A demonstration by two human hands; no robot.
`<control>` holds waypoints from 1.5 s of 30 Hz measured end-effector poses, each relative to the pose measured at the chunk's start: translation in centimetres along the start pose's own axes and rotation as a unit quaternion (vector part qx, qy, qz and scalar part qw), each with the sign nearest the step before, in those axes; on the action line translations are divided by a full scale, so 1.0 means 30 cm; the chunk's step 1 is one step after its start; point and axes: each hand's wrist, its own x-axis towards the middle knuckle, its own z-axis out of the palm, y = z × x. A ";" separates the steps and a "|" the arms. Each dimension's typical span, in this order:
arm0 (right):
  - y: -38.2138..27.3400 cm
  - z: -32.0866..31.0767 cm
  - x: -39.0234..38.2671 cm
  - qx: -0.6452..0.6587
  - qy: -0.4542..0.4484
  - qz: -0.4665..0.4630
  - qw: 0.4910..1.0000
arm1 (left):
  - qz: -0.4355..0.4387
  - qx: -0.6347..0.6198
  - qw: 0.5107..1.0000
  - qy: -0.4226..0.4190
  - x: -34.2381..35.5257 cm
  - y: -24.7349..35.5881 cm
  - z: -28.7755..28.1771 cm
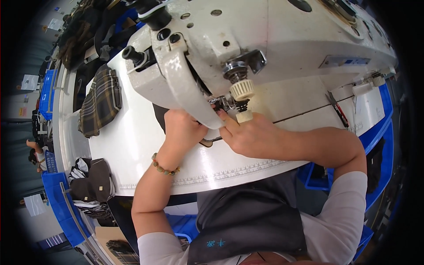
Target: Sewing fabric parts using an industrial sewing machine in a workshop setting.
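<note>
A white sewing machine (282, 57) stands over the work, its head partly covering my fingers. My left hand (182, 129), with a beaded bracelet (164, 167) at the wrist, is curled closed at the left of the presser foot (222, 103). Dark fabric (160, 115) shows beside this hand, and I hold it there. My right hand (249, 136) is closed at the other side of the foot, its fingertips on the same piece close by the needle area. Between both hands a tan-edged part (206, 143) of the work peeks out. The needle itself is hidden.
Folded plaid cloth (101, 104) lies on the white table (145, 145) at the left, with dark pieces (93, 180) nearer me. Red-handled thread snips (339, 112) rest at the right. A ruler strip (234, 176) runs along the front edge; blue bins (383, 163) stand at the right.
</note>
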 end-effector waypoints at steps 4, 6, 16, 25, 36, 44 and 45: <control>-0.016 -0.003 -0.005 0.016 -0.001 -0.011 1.000 | 0.089 0.103 0.990 0.036 -0.010 0.012 0.005; -0.020 -0.002 -0.012 0.015 0.003 -0.007 1.000 | 0.105 0.152 0.983 0.013 -0.017 0.031 -0.005; -0.024 -0.002 -0.008 0.048 0.003 -0.008 0.999 | 0.141 0.178 0.972 -0.054 -0.020 0.066 -0.039; -0.022 0.023 -0.010 0.044 0.022 0.005 0.999 | 0.110 0.180 0.976 -0.058 -0.021 0.074 -0.021; 0.007 -0.002 0.008 0.030 -0.015 0.039 0.999 | 0.053 0.206 0.976 -0.053 -0.023 0.048 -0.009; -0.001 0.025 0.013 0.080 0.007 0.039 0.996 | 0.053 0.193 0.978 -0.065 -0.014 0.077 -0.079; -0.003 0.029 0.010 0.056 0.013 0.026 0.998 | 0.031 0.191 0.977 -0.085 -0.013 0.087 -0.078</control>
